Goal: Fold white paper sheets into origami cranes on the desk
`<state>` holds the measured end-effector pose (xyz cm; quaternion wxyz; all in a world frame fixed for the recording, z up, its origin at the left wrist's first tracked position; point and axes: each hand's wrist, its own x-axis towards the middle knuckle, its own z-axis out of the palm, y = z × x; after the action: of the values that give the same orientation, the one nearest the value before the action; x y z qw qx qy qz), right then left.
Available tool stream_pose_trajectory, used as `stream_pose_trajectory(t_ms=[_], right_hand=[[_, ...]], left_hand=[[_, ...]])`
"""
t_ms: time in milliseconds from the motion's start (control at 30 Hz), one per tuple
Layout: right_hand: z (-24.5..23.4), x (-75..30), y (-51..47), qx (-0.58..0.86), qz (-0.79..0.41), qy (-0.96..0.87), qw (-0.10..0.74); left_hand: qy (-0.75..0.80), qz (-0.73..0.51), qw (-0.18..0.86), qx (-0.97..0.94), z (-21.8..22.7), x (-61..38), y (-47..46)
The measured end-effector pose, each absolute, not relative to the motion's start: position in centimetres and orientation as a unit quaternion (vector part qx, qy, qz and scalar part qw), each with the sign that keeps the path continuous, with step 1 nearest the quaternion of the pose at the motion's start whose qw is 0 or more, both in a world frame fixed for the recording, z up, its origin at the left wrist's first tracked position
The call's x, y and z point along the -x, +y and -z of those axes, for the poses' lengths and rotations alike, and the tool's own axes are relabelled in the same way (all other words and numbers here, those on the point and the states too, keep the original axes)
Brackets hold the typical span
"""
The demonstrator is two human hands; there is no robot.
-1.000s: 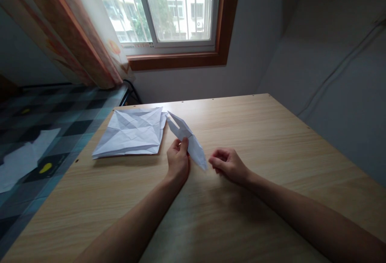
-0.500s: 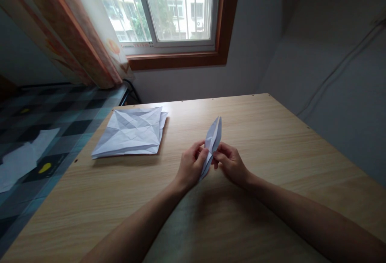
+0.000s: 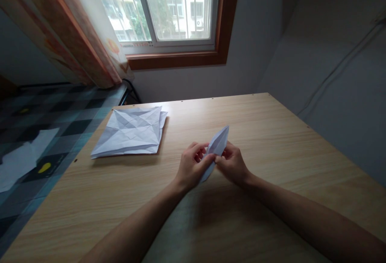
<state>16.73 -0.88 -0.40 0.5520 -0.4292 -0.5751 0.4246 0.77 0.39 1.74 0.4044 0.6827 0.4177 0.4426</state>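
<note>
A folded piece of white paper (image 3: 219, 141), narrow with a pointed upper end, is held up between both hands above the wooden table (image 3: 265, 130). My left hand (image 3: 193, 164) grips its left side, the thumb lying across the near face. On the other side, my right hand (image 3: 232, 162) pinches the paper near its middle, with the thumb close to the left thumb tip. Some fingers of my right hand are hidden behind the paper. The lower end of the paper shows below my left thumb.
Creased white sheets (image 3: 132, 130) lie stacked at the table's back left. Left of the table, a checked cloth surface (image 3: 75, 114) carries loose white paper (image 3: 21, 160). Behind are a barred window (image 3: 181, 13) and a curtain (image 3: 78, 33); a wall stands at right.
The folded paper has tilted to the right and its tip is lower. Its two upper points now appear as one broader face. My thumbs have come closer together.
</note>
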Motion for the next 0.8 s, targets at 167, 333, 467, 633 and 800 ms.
stream_pose_trajectory(t_ms=[167,333,467,633,800], right_hand=[[-0.3,-16.5,-0.9,0.402,-0.46,-0.569,0.55],[-0.8,-16.4,-0.7,0.377,-0.518,-0.535,0.551],[-0.4,-16.5,-0.3,0.407,-0.507,-0.501,0.571],[0.0,-16.7,0.2,0.407,-0.53,-0.457,0.587],[-0.4,-16.9,0.2,0.386,-0.586,-0.408,0.584]], left_hand=[[0.416,-0.47,0.481,-0.612,-1.2,-0.7,0.7],[0.4,-0.479,0.549,-0.556,-1.6,-0.8,0.4],[0.407,-0.493,0.573,-0.513,-1.8,-0.9,0.4],[0.383,-0.495,0.626,-0.464,-1.7,-0.6,0.7],[0.318,-0.466,0.718,-0.407,-1.8,-0.6,0.7]])
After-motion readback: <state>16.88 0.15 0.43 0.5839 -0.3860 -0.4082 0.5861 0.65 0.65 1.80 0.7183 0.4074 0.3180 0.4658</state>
